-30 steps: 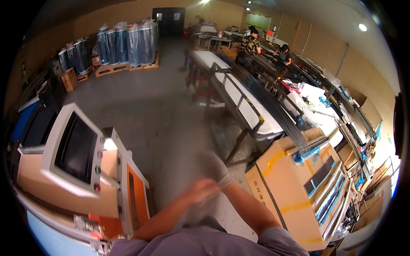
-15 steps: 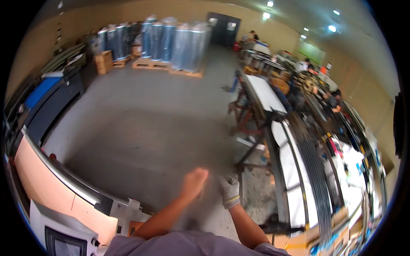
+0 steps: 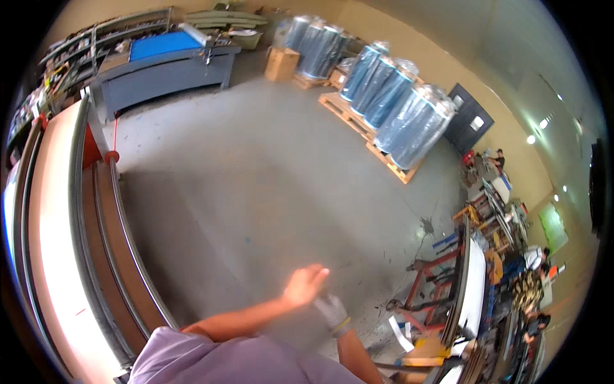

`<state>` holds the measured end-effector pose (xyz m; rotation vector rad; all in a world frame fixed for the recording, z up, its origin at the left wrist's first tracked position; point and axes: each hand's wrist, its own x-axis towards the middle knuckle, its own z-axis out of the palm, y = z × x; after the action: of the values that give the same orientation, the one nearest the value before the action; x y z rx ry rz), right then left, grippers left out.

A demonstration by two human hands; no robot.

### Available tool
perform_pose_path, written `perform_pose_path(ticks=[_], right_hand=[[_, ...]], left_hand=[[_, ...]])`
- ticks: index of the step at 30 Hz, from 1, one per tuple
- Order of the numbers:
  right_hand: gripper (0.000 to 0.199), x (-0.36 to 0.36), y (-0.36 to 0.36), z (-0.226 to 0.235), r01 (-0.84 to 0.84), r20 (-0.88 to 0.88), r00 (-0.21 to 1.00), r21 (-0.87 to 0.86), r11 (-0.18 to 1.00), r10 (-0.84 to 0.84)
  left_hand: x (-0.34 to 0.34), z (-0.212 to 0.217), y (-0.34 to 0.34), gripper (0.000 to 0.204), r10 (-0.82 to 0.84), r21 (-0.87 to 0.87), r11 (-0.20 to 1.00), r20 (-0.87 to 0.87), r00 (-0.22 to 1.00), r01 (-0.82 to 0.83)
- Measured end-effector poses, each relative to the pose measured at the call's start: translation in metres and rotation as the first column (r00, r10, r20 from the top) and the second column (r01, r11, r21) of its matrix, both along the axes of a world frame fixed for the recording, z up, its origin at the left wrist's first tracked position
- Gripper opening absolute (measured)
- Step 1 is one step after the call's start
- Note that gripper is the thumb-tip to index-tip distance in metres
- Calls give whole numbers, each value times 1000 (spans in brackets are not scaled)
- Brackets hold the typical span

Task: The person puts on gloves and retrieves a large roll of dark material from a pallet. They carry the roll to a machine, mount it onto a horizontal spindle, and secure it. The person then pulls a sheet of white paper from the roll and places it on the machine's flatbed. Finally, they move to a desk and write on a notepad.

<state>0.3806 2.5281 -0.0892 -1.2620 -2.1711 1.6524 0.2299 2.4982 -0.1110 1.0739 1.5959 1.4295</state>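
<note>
My bare left hand (image 3: 306,287) is held out in front of my body, with its fingers reaching to the right and somewhat apart. No object shows in it. Close beside it, a little lower and to the right, is my right hand (image 3: 331,312) in a pale knitted glove with a yellowish cuff edge. Motion smears the gloved fingers, so their pose is unclear. Whether the two hands touch cannot be made out. Both are over the grey floor (image 3: 268,192), away from any bench or machine.
At left runs a long machine with a pale board bed (image 3: 57,211) and metal rollers. A blue-topped table (image 3: 167,46) stands at the far left. Wrapped film rolls (image 3: 412,131) stand on wooden pallets (image 3: 348,114). Red-legged racks (image 3: 422,288) and several people line the right.
My view has swung to the left, so the rolls and racks now sit farther right. The bare hand's fingers have spread from a fist. The gloved hand is nearer to it.
</note>
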Motion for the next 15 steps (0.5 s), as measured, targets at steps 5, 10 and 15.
perform_pose_path(ticks=[5, 10, 15], right_hand=[[24, -82, 117, 24, 50, -289, 944, -357, 933, -161], [16, -174, 259, 7, 60, -494, 825, -407, 912, -275], [34, -300, 441, -4, -114, -558, 825, -319, 941, -90]], left_hand=[[-93, 32, 120, 37, -25, -104, 994, -51, 998, 19], [-219, -3, 248, 40, 70, -118, 989, -122, 990, -84], [-364, -12, 351, 47, 238, -159, 953, -137, 961, -259]])
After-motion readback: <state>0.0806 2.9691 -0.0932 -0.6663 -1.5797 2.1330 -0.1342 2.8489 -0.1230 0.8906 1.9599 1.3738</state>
